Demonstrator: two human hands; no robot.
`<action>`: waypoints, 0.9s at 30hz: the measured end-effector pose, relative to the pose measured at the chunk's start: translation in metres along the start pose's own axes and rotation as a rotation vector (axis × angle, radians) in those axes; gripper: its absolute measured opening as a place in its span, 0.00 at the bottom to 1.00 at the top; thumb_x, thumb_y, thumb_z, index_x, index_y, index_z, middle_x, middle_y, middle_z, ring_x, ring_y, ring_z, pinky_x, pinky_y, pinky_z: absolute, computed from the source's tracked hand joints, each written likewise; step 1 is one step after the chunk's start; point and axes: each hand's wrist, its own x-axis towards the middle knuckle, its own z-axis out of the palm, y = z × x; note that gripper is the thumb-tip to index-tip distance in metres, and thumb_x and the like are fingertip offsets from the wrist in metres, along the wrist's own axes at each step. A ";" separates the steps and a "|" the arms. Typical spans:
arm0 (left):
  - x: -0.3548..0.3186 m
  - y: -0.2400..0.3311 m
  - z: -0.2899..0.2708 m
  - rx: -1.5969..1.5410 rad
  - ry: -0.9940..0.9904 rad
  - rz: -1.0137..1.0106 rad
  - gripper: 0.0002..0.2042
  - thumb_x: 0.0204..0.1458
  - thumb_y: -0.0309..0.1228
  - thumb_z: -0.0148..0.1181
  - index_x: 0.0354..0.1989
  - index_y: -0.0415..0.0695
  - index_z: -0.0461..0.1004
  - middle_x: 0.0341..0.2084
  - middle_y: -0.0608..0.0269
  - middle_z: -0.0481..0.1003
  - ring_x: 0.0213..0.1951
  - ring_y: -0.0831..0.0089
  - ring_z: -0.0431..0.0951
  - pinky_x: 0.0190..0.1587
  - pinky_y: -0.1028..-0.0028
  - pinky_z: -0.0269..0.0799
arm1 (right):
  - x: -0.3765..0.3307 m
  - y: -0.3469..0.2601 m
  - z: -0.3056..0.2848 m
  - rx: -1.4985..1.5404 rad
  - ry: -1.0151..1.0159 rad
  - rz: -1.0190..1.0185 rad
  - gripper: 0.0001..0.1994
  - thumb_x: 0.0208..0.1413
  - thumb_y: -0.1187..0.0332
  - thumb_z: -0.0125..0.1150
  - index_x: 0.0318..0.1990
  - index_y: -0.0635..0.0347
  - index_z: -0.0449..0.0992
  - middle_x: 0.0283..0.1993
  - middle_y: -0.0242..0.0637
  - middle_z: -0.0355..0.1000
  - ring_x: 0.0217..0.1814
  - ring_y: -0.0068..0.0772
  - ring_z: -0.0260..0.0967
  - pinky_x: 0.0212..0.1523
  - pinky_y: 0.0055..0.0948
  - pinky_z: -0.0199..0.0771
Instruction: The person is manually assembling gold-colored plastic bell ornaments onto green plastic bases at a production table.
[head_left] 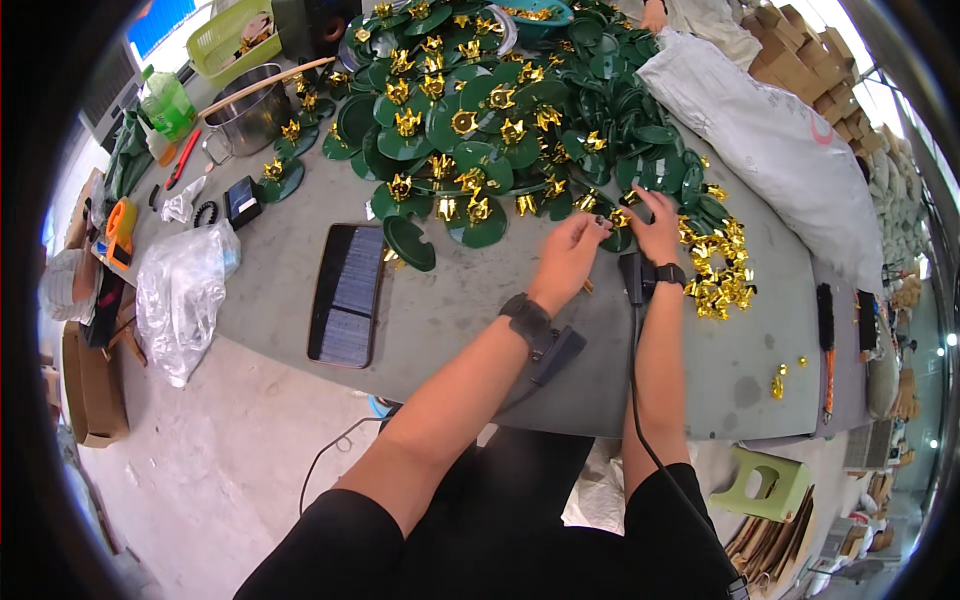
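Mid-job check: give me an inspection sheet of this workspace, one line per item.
Surface: grey table, with dark stains.
Work pieces: green discs heaped at the far side, many topped with gold pieces; more of those piled loose at right.
Clutter: phone, pot, bottle, plastic bag, white sack.
Hands: left hand and right hand close together at the heap's near edge; grips unclear.
Cables: black cable along the right forearm.
Surroundings: green stool, cartons, another person's hand.

Bright light over the grey table [430,320] here, glints on gold claw-shaped pieces [728,268], sheen on plastic bag [182,285], washed-out upper right, edges bowed into black.
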 end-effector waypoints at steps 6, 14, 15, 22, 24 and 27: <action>0.001 0.002 -0.003 0.061 -0.032 0.001 0.12 0.59 0.32 0.44 0.38 0.34 0.70 0.35 0.61 0.73 0.40 0.76 0.71 0.46 0.77 0.65 | 0.004 0.002 0.005 0.225 -0.021 0.185 0.15 0.45 0.57 0.65 0.34 0.60 0.75 0.35 0.39 0.72 0.39 0.35 0.69 0.41 0.31 0.67; -0.001 0.004 0.003 0.278 -0.069 -0.044 0.10 0.57 0.30 0.45 0.37 0.35 0.70 0.31 0.64 0.73 0.37 0.79 0.71 0.42 0.79 0.66 | 0.006 -0.007 -0.012 0.552 0.246 0.421 0.15 0.49 0.63 0.62 0.20 0.65 0.69 0.21 0.31 0.68 0.19 0.18 0.62 0.19 0.20 0.66; 0.000 0.003 0.004 0.289 -0.077 -0.054 0.10 0.57 0.30 0.45 0.37 0.35 0.70 0.31 0.64 0.73 0.37 0.79 0.71 0.42 0.79 0.66 | 0.007 -0.006 -0.011 0.598 0.275 0.406 0.16 0.48 0.64 0.62 0.18 0.63 0.65 0.19 0.30 0.65 0.18 0.18 0.61 0.19 0.21 0.66; -0.001 -0.001 0.003 0.292 -0.077 0.019 0.10 0.57 0.29 0.46 0.34 0.34 0.71 0.30 0.64 0.73 0.34 0.80 0.71 0.39 0.80 0.66 | 0.006 -0.012 -0.014 0.653 0.139 0.462 0.16 0.47 0.64 0.63 0.18 0.60 0.63 0.17 0.30 0.65 0.20 0.21 0.69 0.18 0.21 0.65; -0.001 -0.001 0.004 0.264 -0.073 0.038 0.11 0.57 0.29 0.46 0.34 0.34 0.71 0.29 0.64 0.74 0.34 0.80 0.70 0.39 0.80 0.66 | 0.006 -0.010 -0.007 0.691 0.198 0.499 0.13 0.46 0.65 0.63 0.22 0.61 0.65 0.19 0.31 0.67 0.20 0.21 0.69 0.18 0.21 0.65; 0.002 -0.002 0.005 0.282 -0.094 0.013 0.10 0.57 0.29 0.46 0.34 0.34 0.71 0.29 0.64 0.74 0.34 0.80 0.70 0.39 0.80 0.66 | 0.007 0.004 -0.003 0.638 0.163 0.580 0.17 0.44 0.62 0.62 0.37 0.65 0.69 0.29 0.40 0.73 0.27 0.29 0.72 0.26 0.27 0.70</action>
